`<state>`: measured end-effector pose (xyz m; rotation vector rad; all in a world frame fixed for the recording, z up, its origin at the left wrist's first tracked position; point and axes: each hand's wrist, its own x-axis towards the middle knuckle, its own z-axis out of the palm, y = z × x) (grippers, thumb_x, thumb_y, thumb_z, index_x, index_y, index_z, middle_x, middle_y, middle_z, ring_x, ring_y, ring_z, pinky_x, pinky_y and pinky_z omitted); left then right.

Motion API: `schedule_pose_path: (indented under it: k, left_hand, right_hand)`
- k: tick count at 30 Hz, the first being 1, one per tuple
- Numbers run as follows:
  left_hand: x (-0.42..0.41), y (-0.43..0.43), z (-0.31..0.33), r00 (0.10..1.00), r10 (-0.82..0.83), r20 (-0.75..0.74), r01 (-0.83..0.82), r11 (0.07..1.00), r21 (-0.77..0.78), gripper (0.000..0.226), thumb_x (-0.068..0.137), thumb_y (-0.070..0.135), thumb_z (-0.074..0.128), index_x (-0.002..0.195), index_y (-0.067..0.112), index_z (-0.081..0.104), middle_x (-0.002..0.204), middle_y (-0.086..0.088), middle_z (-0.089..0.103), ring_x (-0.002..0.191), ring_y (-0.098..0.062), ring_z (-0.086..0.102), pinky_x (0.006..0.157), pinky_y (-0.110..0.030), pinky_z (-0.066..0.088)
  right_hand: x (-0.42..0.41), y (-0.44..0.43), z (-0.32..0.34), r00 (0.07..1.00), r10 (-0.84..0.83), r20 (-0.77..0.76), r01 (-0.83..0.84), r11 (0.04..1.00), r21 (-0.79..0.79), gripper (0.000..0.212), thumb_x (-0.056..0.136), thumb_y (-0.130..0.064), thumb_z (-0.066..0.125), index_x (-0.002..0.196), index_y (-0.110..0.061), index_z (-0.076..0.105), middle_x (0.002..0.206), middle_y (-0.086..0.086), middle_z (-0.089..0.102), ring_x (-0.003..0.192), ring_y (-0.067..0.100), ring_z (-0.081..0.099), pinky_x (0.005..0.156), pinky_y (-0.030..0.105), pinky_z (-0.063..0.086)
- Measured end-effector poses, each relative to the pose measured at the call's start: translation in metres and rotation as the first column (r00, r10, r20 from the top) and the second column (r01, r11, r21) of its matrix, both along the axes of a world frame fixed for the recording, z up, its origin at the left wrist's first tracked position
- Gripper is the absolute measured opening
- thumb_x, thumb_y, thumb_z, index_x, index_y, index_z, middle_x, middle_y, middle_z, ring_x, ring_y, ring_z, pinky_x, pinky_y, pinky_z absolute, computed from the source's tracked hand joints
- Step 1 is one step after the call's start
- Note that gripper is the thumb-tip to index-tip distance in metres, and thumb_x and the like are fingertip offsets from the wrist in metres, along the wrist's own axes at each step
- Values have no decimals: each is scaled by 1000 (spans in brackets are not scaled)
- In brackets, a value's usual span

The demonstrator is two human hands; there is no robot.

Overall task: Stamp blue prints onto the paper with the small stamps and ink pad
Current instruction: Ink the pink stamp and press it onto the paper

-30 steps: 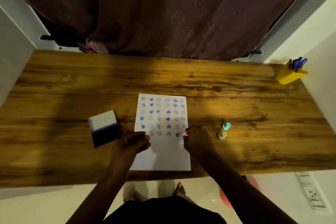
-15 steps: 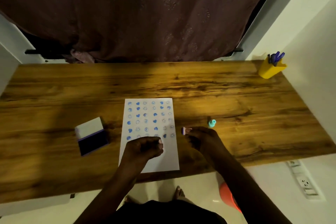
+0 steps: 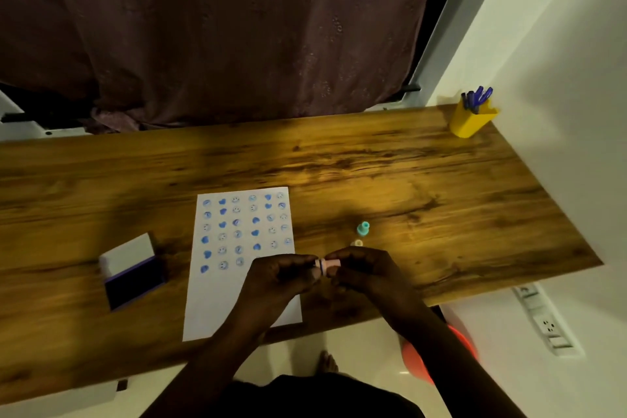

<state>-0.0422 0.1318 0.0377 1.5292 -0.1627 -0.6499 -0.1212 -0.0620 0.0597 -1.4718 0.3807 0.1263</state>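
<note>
My two forearms come up from the bottom of the view and angle inward, so my hands meet in front of me. My left hand (image 3: 281, 276) is curled, knuckles up, its fingertips (image 3: 310, 265) bunched toward the right. My right hand (image 3: 364, 273) mirrors it, fingers bent and pointing left, the wrist cocked a little outward. Between the two sets of fingertips I pinch a small pink stamp (image 3: 326, 264), lying sideways (which hand bears most of the grip I cannot tell). Both arms are bare to the elbow, and one bare foot (image 3: 328, 363) shows below.
</note>
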Motion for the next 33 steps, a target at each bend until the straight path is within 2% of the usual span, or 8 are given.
schedule_pose_path:
  k: [7, 14, 18, 21, 23, 25, 28, 33]
  left_hand:
    - [-8, -21, -3, 999, -36, 34, 35, 999, 32, 26, 85, 16, 84, 110, 23, 83, 108, -1, 84, 108, -21, 77, 103, -50, 57]
    - [-11, -38, -1, 992, -79, 99, 75, 996, 40, 31, 77, 27, 89, 101, 45, 82, 110, 18, 81, 109, -4, 74, 84, -21, 60]
    - [-14, -48, -8, 992, -96, 82, 88, 991, 100, 40, 65, 49, 86, 105, 43, 81, 109, 13, 82, 109, -10, 75, 100, -46, 59]
    - [-14, -54, -14, 998, -42, 41, 34, 987, 159, 39, 61, 43, 89, 99, 48, 80, 103, 11, 83, 102, -14, 77, 91, -56, 62]
    - [-13, -55, -18, 1000, 8, 11, -10, 984, 180, 36, 63, 37, 91, 96, 47, 81, 101, 9, 83, 97, -16, 79, 81, -56, 66]
    - [-13, -54, -23, 999, 36, 7, -37, 979, 203, 32, 70, 29, 93, 96, 44, 81, 102, 6, 83, 96, -17, 79, 74, -49, 68]
    - [-14, -48, -29, 999, 41, 12, -43, 976, 215, 29, 75, 24, 91, 97, 41, 82, 105, 1, 82, 100, -22, 78, 70, -29, 66]
    - [-15, -45, -29, 997, 70, -9, -66, 972, 224, 25, 77, 22, 89, 99, 34, 83, 105, -1, 82, 104, -26, 77, 93, -55, 62]
  right_hand:
    - [-10, -22, -6, 1000, 7, -16, -6, 1000, 27, 21, 92, -12, 74, 113, -12, 77, 101, 14, 79, 88, 23, 76, 77, 30, 57]
    - [-20, -38, -16, 999, 35, 13, -36, 995, 90, 28, 94, -33, 74, 112, -11, 76, 104, 11, 78, 95, 24, 74, 81, 33, 57]
    - [-19, -53, -20, 999, 43, -20, -43, 999, 11, 27, 91, -37, 76, 107, -15, 77, 100, 10, 79, 94, 24, 76, 78, 31, 58]
    - [-12, -70, -16, 998, 34, -55, -43, 984, -171, 24, 86, -42, 80, 97, -21, 80, 89, 6, 79, 83, 19, 75, 75, 33, 57]
    - [-4, -85, -17, 1000, 10, -29, -23, 864, -503, 16, 84, -45, 80, 86, -29, 80, 80, -4, 77, 76, 6, 72, 71, 24, 54]
    - [3, -97, -21, 1000, 7, -4, -7, 644, -765, 16, 88, -41, 76, 76, -31, 74, 78, -9, 75, 74, 5, 70, 68, 23, 52]
    - [14, -108, -34, 1000, -19, -18, -5, 510, -860, 18, 92, -32, 70, 87, -16, 76, 86, -1, 76, 79, 16, 71, 74, 32, 55]
    - [29, -114, -52, 996, 44, -76, -87, 410, -908, 17, 91, -26, 66, 93, -13, 76, 94, 6, 76, 91, 25, 70, 81, 35, 53]
